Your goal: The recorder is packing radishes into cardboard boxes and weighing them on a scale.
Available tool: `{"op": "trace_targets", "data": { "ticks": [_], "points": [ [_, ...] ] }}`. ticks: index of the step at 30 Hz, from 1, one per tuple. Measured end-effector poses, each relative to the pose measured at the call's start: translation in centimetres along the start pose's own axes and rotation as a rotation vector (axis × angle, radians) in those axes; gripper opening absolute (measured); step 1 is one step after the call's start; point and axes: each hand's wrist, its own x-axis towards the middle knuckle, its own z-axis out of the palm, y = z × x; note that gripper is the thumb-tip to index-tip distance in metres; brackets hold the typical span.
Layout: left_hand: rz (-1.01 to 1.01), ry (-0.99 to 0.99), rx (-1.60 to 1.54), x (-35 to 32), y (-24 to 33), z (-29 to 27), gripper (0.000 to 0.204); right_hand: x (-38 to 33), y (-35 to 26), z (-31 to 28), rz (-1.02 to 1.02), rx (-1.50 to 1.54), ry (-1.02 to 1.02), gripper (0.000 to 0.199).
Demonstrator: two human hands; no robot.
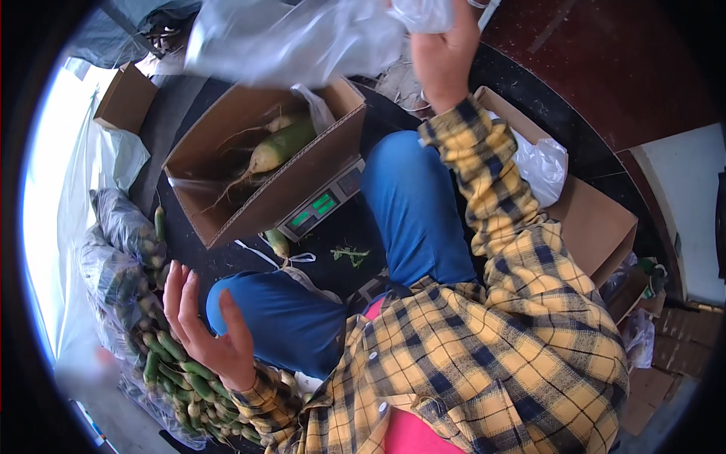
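Note:
My right hand [442, 64] is raised at the top edge of the view, closed on a clear plastic bag [295, 45]. The bag stretches out to the left, smeared by motion, above an open cardboard box [302, 170]. Inside that box lie green radishes [280, 149] with long thin roots, along with a strip of clear plastic. A digital scale [333, 198] with lit green displays sits under the box. My left hand [215, 333] is held up by my left knee, fingers apart and nothing in it. Closest to it is a heap of green radishes [193, 378].
Filled plastic bags [121, 257] line the left side. A second cardboard box [594, 227] stands at my right, white plastic bags [541, 166] beside it. A smaller carton [126, 98] is at the far left. Loose green leaves [349, 255] lie on the dark floor between my legs.

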Motion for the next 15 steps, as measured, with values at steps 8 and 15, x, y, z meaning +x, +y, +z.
{"op": "trace_targets", "data": {
  "ticks": [8,15],
  "points": [
    [-0.264,0.042,0.113,-2.9,-5.7,-0.5,0.025,-9.9,16.8,-3.4,0.425,-0.524,-0.359,0.033],
    [-0.776,0.144,-0.210,-9.5,-18.5,-1.3,0.021,-11.6,20.7,-7.4,0.429,-0.665,-0.853,0.077]
  ]
}}
